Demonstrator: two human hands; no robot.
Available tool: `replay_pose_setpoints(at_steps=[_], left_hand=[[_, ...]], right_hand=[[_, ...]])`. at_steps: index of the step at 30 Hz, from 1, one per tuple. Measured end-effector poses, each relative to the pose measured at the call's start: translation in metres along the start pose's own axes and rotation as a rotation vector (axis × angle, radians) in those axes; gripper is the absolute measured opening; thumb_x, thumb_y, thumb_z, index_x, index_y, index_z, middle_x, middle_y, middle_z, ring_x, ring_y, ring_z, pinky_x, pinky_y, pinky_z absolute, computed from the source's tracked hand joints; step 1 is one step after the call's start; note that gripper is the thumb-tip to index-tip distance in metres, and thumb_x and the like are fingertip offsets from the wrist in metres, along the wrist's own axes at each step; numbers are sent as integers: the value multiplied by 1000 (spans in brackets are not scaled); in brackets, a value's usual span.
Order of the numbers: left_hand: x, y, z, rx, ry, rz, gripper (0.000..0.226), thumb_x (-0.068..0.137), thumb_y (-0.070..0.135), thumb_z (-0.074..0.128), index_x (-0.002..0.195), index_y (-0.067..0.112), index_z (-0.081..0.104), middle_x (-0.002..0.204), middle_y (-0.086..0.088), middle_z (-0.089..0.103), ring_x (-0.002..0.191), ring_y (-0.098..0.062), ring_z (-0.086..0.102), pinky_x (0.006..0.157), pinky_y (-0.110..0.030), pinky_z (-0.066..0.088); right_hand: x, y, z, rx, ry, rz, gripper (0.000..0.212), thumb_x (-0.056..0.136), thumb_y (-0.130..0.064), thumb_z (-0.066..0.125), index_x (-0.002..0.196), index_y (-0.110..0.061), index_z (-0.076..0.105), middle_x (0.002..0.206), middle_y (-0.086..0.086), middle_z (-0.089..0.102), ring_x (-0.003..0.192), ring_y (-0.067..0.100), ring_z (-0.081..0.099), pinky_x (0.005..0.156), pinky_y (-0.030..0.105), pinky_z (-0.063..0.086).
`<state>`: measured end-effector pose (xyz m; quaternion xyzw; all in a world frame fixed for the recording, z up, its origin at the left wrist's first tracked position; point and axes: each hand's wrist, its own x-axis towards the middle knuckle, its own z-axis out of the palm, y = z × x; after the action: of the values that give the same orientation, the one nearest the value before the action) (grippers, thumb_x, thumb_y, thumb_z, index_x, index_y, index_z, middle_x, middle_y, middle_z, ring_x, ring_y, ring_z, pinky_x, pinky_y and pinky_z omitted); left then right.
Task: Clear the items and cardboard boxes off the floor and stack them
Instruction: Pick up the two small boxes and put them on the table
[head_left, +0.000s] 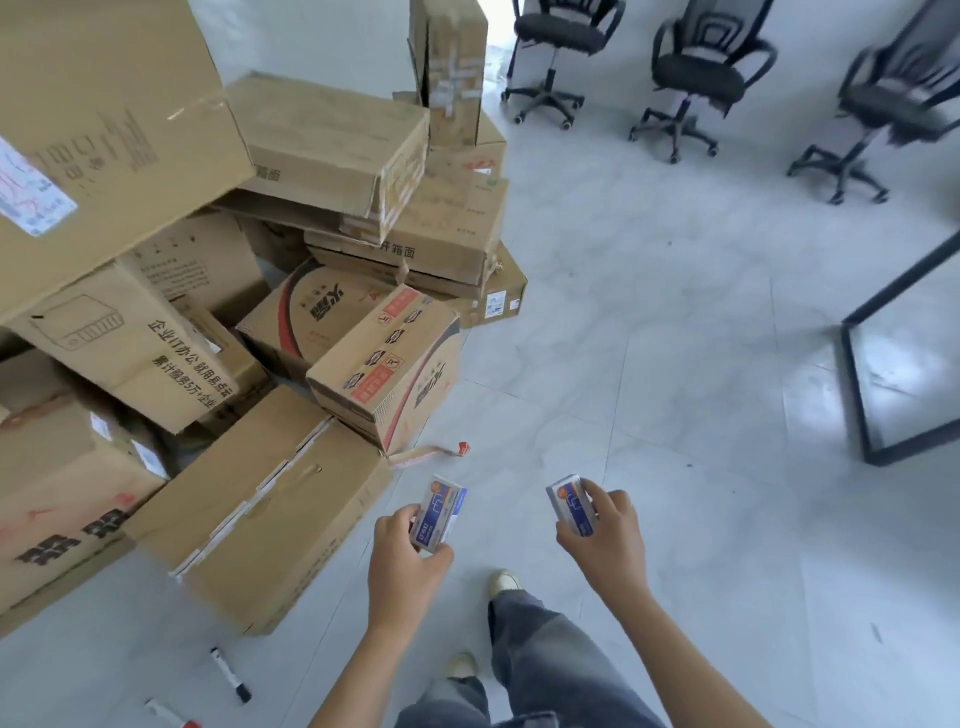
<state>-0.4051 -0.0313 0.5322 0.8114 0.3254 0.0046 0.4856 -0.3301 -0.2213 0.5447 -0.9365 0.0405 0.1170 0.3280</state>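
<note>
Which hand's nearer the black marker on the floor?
Left. The left hand, gripping a small box, is up and right of the black marker; the right hand, gripping a second box, is farther right.

**A:** Where are the hands?

**B:** Both are out in front and low, near each other but apart. The left forearm (361, 665) and right forearm (675, 654) are bare and come up from the bottom edge, angling inward.

**A:** And the left?

**B:** The left hand (405, 556) shows its back to the camera. Its fingers are curled round the left box (441, 512), with the thumb across the near end.

**A:** The right?

**B:** Much the same. The right hand (602, 530) is knuckles-up and grips the right box (571, 501), fingers wrapped over one side and thumb on the other. Both wrists are fairly straight.
</note>
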Motion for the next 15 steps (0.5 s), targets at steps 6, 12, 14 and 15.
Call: replay_pose_setpoints(at_steps=[6,12,14,15], left_hand=[[-19,28,31,30,-151,159,34,73,6,67,106,11,58,99,-6,54,72,-8,51,59,-12,35],[-45,72,79,86,-278,296,32,72,7,66,103,10,58,97,-7,54,71,-10,50,62,-19,36],[-61,91,102,114,-328,342,33,73,7,66,104,14,57,98,-4,52,77,-12,52,64,-20,37],[-70,101,114,130,-348,360,33,73,7,67,104,14,58,98,-4,52,80,-15,52,66,-22,37]], right_hand=[[-35,48,-37,17,118,108,49,79,-16,62,127,-22,51,97,-4,39,91,14,45,63,18,33],[-62,102,-93,127,382,236,57,80,-16,64,134,-17,45,100,-3,40,98,17,47,70,23,36],[-76,128,-115,181,479,281,64,81,-15,65,139,-12,40,102,-3,40,104,21,48,75,24,36],[-83,142,-125,210,523,303,65,80,-14,66,139,-11,39,102,-2,41,104,23,48,77,25,37]])
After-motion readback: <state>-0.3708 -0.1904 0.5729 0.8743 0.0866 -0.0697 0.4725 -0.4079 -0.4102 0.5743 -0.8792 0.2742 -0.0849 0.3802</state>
